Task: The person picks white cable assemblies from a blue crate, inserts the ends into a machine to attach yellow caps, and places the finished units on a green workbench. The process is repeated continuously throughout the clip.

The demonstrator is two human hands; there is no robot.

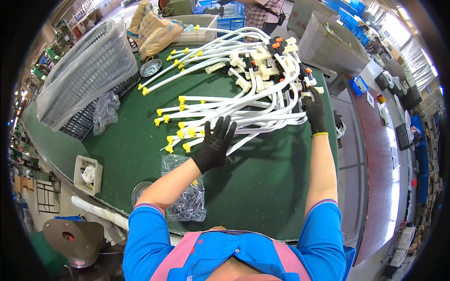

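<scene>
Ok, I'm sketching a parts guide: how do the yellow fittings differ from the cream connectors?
The yellow fittings are small; the cream connectors are bulkier. The yellow fittings spread along the left ends of the white hoses; the cream connectors crowd together on the right. Both appear attached to the hoses.

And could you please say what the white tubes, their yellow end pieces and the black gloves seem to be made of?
White tubes: probably smooth plastic, bending in even curves. Yellow end pieces: likely smooth, moulded plastic, uniformly coloured. Black gloves: seemingly matte stretch fabric, fitting closely; coating unclear.
</scene>
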